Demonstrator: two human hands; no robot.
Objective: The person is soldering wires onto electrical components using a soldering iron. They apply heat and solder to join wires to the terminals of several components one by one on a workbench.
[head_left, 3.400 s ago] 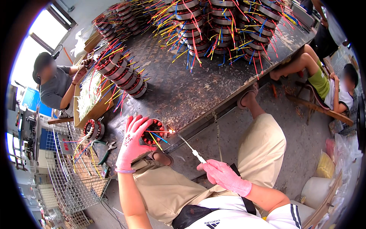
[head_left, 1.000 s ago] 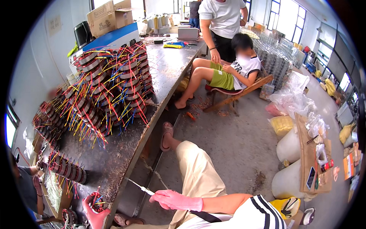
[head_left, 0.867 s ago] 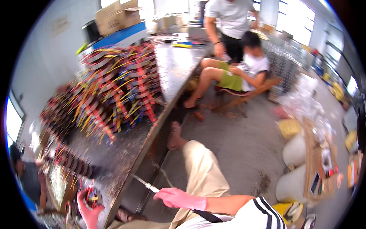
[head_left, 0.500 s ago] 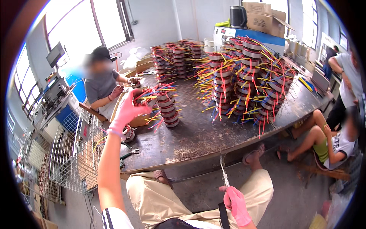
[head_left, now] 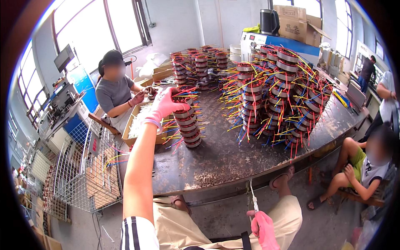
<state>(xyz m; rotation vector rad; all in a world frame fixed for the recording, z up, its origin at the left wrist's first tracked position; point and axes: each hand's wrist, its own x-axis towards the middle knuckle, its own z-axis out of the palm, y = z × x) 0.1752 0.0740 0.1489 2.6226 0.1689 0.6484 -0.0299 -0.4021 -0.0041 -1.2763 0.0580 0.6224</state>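
1. Left hand (head_left: pixel 166 105), pink glove, reaches out over the table (head_left: pixel 216 162); fingers curled over the top coil (head_left: pixel 182 101) of a short stack (head_left: pixel 187 123), gripping it.
2. That stack stands upright near the table's left edge: ring-shaped wound coils, red, yellow and blue leads sticking out sideways.
3. Right hand (head_left: pixel 263 228), also gloved, low by the lap, well apart from the stack. Fingers pinched around a thin white tool (head_left: pixel 253 198), tip pointing up toward the table edge.
4. Cardboard box (head_left: pixel 139 125) left of the stack, by the table edge: pale loose contents, too blurred to identify.
5. Wire basket (head_left: pixel 79 166) on the floor at left: brown board and a few loose wires inside.
6. Bigger coil stacks (head_left: pixel 279 91) fill the middle and far side of the table.
7. Seated person (head_left: pixel 114 89) beyond the box; hands busy over it, apart from the wearer's.
8. Cardboard boxes (head_left: pixel 298 21) on a blue cabinet at far right; contents not visible.
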